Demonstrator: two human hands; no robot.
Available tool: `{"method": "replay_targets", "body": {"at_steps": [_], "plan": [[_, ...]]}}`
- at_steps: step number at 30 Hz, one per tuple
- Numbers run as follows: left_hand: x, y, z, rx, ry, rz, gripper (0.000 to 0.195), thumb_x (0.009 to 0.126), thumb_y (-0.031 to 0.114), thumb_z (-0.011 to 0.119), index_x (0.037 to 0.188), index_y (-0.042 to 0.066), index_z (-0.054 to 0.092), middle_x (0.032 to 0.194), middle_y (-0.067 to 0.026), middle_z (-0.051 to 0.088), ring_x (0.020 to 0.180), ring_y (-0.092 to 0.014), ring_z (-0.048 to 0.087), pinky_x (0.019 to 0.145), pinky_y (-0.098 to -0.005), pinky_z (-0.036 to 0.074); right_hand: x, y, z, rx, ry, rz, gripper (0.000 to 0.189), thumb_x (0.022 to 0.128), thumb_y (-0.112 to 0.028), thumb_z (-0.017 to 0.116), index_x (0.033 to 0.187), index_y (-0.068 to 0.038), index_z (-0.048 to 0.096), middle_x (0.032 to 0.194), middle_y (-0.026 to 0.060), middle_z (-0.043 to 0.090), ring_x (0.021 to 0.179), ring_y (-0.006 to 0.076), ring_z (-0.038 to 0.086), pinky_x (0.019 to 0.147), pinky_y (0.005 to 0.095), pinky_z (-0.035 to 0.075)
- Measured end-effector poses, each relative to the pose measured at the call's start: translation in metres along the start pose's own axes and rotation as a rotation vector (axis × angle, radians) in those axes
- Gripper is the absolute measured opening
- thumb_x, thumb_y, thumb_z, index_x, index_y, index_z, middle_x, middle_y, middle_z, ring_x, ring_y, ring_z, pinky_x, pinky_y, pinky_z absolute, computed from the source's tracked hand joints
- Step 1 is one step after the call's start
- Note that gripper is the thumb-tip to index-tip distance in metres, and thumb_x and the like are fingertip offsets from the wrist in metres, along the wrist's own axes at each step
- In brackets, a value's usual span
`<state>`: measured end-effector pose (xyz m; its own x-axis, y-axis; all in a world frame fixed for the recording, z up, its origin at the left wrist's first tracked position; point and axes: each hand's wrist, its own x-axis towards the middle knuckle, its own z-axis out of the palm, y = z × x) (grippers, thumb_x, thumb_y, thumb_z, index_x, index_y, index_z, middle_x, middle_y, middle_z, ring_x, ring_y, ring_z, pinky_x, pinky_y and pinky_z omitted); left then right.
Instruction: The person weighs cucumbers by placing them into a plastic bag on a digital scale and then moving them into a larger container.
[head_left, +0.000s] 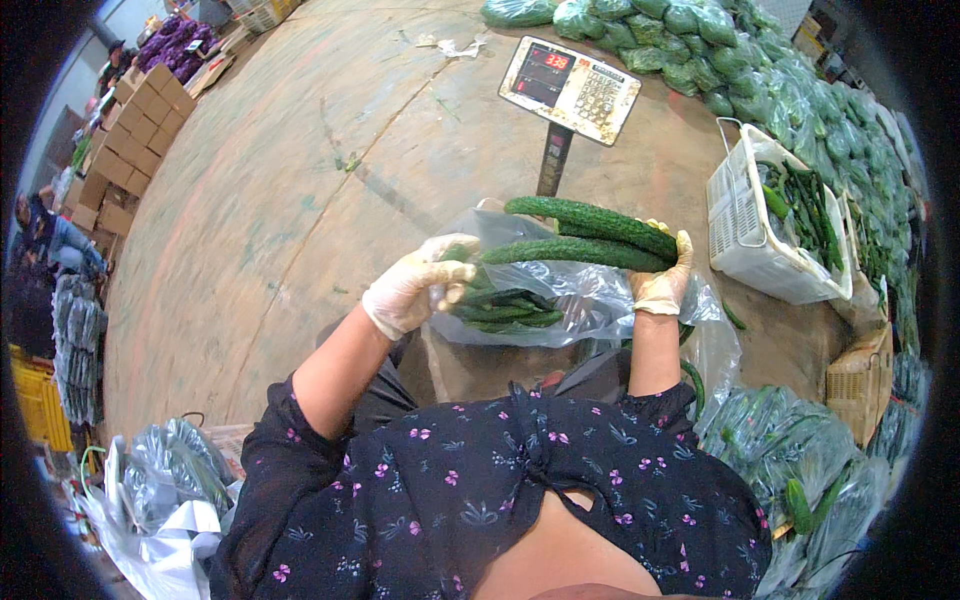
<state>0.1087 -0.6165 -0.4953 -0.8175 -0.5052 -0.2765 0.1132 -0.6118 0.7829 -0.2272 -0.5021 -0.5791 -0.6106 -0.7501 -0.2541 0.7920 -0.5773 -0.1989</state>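
Observation:
My right hand (664, 277), in a pale glove, grips the ends of several long green cucumbers (585, 253) that point left above a clear plastic bag (592, 289). My left hand (424, 281), gloved too, has its fingers curled at the bag's left edge, where green shows beside the fingertips; whether it pinches the film or a cucumber I cannot tell. More cucumbers (510, 311) lie inside the bag. Just beyond the bag stands a digital scale's display (570, 90) on a post, its red digits lit. The scale's platform is hidden.
At right stands a white plastic crate (780, 277) of cucumbers, with bagged green produce (690, 45) piled behind. Filled plastic bags (780, 435) lie at lower right, plastic bags (172, 465) at lower left. Cardboard boxes (142, 127) and a seated person (60, 232) are far left.

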Motion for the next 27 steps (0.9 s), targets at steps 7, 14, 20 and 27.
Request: {"method": "replay_targets", "body": {"at_steps": [7,14,20,27], "plan": [[0.010,-0.016,0.005,0.083,0.102,0.048,0.025,0.084,0.016,0.062,0.103,0.001,0.055,0.080,-0.0060,0.058,0.055,-0.009,0.051,0.041,-0.0180,0.035,-0.014,0.022,0.010,-0.047,-0.049,-0.002,0.021,0.076,-0.020,0.066,0.086,-0.002,0.065,0.088,0.0129,0.067,0.090,0.0290,0.062,0.096,0.0485,0.045],[0.008,-0.016,-0.001,0.047,0.082,-0.006,0.017,0.087,0.016,0.058,0.098,0.003,0.056,0.076,-0.0036,0.058,0.054,-0.009,0.050,0.041,-0.0185,0.035,-0.008,0.016,0.007,0.007,-0.342,-0.066,0.034,0.078,-0.024,0.064,0.100,0.001,0.062,0.105,0.0156,0.063,0.105,0.0333,0.056,0.104,0.0474,0.036],[-0.001,-0.001,-0.004,-0.143,0.194,0.010,0.041,0.091,0.016,0.054,0.130,0.012,0.042,0.086,-0.0057,0.062,0.055,-0.011,0.053,0.043,-0.0197,0.039,-0.017,0.000,0.037,-0.100,-0.602,-0.101,0.045,0.073,-0.026,0.068,0.110,-0.004,0.056,0.114,0.0120,0.058,0.116,0.0312,0.048,0.103,0.0567,0.031],[-0.009,0.014,-0.012,-0.385,-0.011,0.063,0.050,0.088,0.009,0.054,0.134,0.016,0.035,0.090,-0.0151,0.063,0.057,-0.016,0.058,0.040,-0.0207,0.041,-0.052,0.010,0.080,-0.542,-0.910,-0.094,0.044,0.067,-0.018,0.071,0.105,-0.008,0.052,0.105,0.0128,0.056,0.108,0.0326,0.052,0.095,0.0598,0.040]]}}
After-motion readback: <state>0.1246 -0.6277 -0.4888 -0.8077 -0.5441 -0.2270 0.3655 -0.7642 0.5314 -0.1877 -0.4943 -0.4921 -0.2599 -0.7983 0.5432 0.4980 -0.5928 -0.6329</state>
